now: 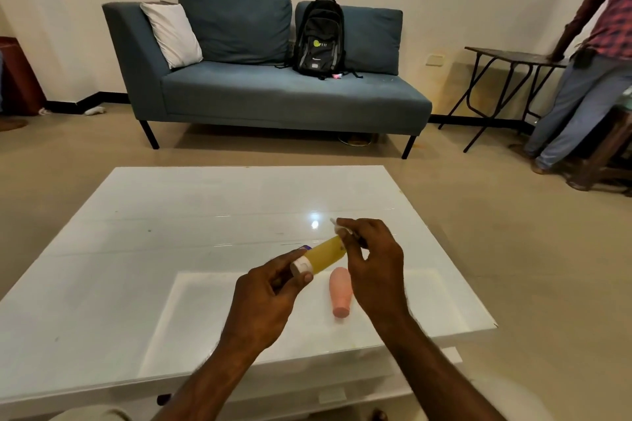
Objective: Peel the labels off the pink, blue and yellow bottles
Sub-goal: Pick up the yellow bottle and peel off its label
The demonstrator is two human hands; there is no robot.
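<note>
- Head view: the yellow bottle (324, 256) was held up off the white table (171, 232), lying roughly sideways with its white cap (301, 265) pointing near-left.
- The left hand (270, 297) was closed around the cap end, thumb and fingers pinching it, so that end was locked in.
- The right hand (374, 258) was up at the far end of the bottle, fingers pinched shut on a small whitish scrap (342, 228). Looked like a bit of label or backing, but it was too small to say for sure.
- The pink bottle (340, 296) lay on its side on the table just near of the hands, touching neither. No label showed on the side facing up.
- Something purple-blue (305, 247) peeked out behind the left fingers; couldn't tell if that was the blue bottle.
- Handling guess: these seemed like small, light plastic bottles, stiff enough to squeeze a bit without crushing. Smooth plastic is probably slippery, so gripping by the cap and base ends made sense, leaving the body free.
- The label itself is probably thin and tears easily, so I'd pick at a corner with a nail and pull slow and low along the bottle.
- Background only: sofa (273, 92) with a backpack (319, 36), and another person (588, 55) far right.
</note>
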